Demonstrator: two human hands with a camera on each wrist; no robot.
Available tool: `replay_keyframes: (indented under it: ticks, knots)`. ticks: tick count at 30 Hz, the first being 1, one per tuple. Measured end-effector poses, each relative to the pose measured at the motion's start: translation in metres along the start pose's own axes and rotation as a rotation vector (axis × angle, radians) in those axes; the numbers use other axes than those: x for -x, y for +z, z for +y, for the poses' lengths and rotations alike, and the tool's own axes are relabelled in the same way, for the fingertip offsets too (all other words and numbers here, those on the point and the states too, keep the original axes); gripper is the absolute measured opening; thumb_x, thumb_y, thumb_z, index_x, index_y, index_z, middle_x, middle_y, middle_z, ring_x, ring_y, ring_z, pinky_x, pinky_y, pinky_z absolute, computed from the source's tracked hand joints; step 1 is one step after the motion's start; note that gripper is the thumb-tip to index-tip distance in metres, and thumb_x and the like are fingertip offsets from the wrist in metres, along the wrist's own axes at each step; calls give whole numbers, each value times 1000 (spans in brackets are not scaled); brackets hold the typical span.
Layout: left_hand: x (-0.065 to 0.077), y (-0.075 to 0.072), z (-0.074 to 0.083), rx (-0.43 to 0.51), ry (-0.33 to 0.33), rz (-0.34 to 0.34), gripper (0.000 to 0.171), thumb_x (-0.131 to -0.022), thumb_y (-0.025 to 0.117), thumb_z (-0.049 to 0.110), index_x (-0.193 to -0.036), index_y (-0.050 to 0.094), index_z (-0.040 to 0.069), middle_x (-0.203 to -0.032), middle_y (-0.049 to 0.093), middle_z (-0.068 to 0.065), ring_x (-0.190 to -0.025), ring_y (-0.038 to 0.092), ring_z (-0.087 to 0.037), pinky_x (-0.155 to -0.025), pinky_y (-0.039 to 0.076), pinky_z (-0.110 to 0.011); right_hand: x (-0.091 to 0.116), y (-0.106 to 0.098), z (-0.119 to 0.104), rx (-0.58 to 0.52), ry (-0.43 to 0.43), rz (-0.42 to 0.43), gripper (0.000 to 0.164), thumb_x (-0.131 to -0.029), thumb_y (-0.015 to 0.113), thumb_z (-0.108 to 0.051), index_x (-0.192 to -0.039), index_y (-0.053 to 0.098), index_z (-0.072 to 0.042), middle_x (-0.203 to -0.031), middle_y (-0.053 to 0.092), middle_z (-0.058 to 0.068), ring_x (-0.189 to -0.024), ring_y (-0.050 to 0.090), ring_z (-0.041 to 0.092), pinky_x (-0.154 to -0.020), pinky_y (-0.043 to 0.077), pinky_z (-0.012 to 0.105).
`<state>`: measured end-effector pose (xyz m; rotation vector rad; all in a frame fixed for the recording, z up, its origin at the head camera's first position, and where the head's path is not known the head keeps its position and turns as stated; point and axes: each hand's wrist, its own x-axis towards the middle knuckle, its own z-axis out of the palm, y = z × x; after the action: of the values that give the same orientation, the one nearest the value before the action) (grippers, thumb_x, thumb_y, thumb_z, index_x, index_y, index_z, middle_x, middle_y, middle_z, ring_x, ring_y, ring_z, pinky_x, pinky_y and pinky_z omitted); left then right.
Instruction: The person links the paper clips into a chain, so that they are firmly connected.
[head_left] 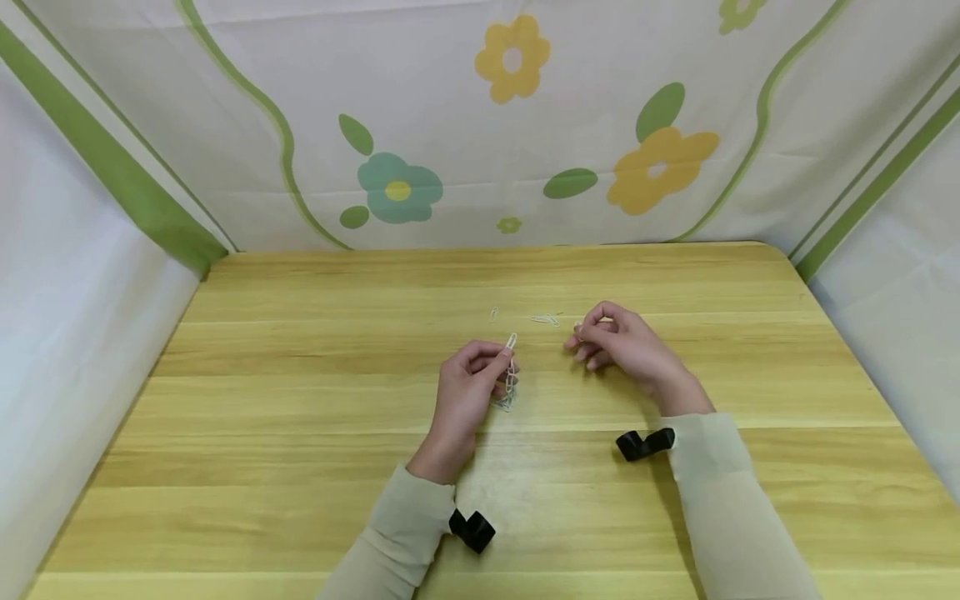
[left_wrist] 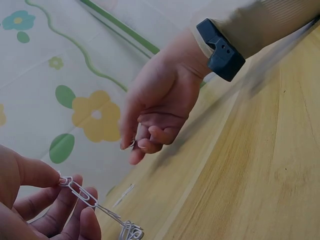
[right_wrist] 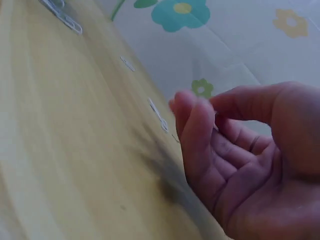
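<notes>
In the head view my left hand (head_left: 467,387) pinches one end of a chain of linked white paper clips (head_left: 512,379) between thumb and finger. The chain hangs down, and its lower links bunch together, as the left wrist view shows on the paper clip chain (left_wrist: 82,194). To the right, my right hand (head_left: 626,342) is raised above the table with thumb and fingertips together. They pinch a small paper clip (left_wrist: 132,143), mostly hidden by the fingers. Beyond the hands lie a single loose paper clip (head_left: 494,314) and a small group of paper clips (head_left: 545,319).
The wooden table (head_left: 262,433) spreads around both hands. A white curtain (head_left: 465,125) with flower prints stands along its back edge, and similar cloth panels close off the left and right sides. Black wrist cameras (head_left: 472,532) sit on both sleeves.
</notes>
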<state>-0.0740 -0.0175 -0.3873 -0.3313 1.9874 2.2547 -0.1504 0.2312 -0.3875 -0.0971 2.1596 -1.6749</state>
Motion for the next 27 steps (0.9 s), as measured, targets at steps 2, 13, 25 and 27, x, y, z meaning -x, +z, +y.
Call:
replay_keyframes:
  ticks: [2,13,25,27]
  knots:
    - [0,0,0,-2,-2,0,15,-105,72,16,-112,74,3,-94,79,-6,-79,69,-14,-72,56,-27,0,5,3,-45,-22,-24,16,-112,57,-16,-113,50,-2,-103,78,10,-81,71,16,-73,62,28]
    - [0,0,1,3,-9,1,14,-104,72,16,-111,75,4,-93,79,-6,-78,69,-14,-72,56,-27,-2,22,8,-316,-103,-39,8,-110,61,-12,-103,57,-13,-93,73,2,-77,62,12,-69,54,23]
    - [-1,1,-1,-4,-11,1,15,-104,73,16,-111,75,4,-90,79,-3,-76,69,-13,-70,55,-26,-2,28,8,-349,-152,-11,8,-104,69,-4,-111,68,-9,-99,73,3,-82,66,11,-74,58,23]
    - [-1,2,-1,-6,-9,-1,15,-104,73,16,-111,75,4,-89,78,-3,-76,69,-12,-70,55,-26,-1,29,7,-347,-166,-20,10,-105,68,-3,-112,71,-9,-100,76,2,-84,69,11,-75,60,23]
